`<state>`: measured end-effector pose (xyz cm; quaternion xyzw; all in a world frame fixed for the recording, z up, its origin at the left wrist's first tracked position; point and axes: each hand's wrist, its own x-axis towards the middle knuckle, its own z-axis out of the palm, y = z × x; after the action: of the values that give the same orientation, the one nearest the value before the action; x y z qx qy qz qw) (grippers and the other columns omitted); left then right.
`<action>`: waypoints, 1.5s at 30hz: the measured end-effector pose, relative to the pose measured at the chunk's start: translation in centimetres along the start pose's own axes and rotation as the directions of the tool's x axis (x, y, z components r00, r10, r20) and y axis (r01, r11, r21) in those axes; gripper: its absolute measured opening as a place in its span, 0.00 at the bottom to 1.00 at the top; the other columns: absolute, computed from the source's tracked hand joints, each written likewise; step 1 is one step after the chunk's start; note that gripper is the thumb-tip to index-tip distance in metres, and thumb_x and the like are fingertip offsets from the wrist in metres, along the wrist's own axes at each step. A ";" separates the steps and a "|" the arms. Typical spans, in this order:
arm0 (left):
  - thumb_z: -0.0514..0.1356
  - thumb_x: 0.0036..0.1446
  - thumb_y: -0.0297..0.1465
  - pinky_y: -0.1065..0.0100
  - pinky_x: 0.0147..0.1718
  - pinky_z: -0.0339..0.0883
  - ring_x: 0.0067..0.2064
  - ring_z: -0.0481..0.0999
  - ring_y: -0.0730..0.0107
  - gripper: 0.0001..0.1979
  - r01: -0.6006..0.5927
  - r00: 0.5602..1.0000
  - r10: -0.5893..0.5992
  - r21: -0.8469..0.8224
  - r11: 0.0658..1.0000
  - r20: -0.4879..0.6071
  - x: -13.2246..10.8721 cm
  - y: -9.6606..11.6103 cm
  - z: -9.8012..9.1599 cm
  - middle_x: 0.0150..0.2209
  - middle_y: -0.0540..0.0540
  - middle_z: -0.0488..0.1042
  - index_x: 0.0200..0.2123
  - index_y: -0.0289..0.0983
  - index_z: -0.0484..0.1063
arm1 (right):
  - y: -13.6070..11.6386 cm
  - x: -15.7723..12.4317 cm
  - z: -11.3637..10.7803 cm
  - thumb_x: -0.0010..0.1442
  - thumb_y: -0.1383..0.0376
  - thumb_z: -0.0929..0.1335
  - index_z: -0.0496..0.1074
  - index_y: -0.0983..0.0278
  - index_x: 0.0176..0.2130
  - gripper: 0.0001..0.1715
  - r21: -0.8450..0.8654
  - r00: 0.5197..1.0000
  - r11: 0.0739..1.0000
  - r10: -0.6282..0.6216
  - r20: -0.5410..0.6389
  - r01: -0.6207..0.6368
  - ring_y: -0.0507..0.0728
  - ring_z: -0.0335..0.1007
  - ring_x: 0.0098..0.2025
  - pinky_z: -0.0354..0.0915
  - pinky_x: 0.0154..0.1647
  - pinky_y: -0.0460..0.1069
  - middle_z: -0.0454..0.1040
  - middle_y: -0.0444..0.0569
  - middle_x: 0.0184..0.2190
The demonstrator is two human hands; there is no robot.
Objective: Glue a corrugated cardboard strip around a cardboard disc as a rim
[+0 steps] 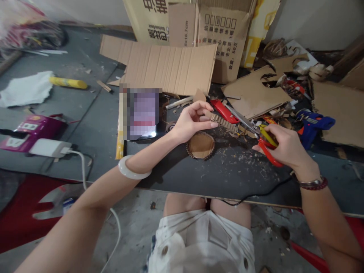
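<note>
Left grip (191, 122) pinched one end of the corrugated strip (227, 125) just beyond the cardboard disc (201, 146) over the worktop (182, 170), right grip (287, 146) held scissors (258, 132); strip looked light, bendy, crushable, so best taken gently by its edges.

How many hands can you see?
2: the left hand holds a corrugated cardboard strip, and the right hand, across from it, grips scissors.

Glue gun (319, 122) and cardboard scraps (256, 91) suggest a workshop (makeshift).
</note>
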<state>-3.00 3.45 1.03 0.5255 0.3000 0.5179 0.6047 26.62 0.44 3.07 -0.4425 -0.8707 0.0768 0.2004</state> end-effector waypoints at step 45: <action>0.74 0.39 0.29 0.74 0.34 0.75 0.30 0.79 0.74 0.28 0.116 0.974 -0.134 0.104 0.988 0.183 -0.4 0.1 0.0 0.27 0.54 0.73 0.42 0.37 0.64 | 0.5 -0.1 -1.6 0.50 0.51 0.74 0.73 0.57 0.34 0.16 0.140 0.959 0.983 0.082 0.271 -0.123 0.59 0.70 0.31 0.67 0.31 0.56 0.77 0.47 0.31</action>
<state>-3.10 3.09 1.03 0.5800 0.2972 0.4120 0.6368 27.71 0.54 4.39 -0.4559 -0.8569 0.2128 0.1123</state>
